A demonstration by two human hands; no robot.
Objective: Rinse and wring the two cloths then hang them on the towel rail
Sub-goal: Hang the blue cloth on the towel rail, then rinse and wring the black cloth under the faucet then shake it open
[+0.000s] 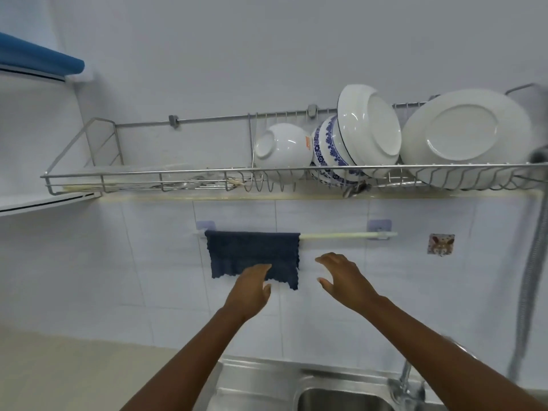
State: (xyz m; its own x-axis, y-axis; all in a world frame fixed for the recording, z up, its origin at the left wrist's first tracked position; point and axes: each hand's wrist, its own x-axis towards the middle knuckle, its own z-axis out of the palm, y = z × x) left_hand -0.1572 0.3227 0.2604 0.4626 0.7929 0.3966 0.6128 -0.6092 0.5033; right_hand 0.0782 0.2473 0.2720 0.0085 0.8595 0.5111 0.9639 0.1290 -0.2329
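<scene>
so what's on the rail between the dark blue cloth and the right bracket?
Nothing. In the head view the towel rail runs bare from the dark blue cloth to the right bracket. The right hand hovers below that stretch, empty.

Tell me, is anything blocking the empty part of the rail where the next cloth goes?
Nothing visible. The towel rail is bare to the right of the dark blue cloth, and the right hand just below it is empty.
</scene>
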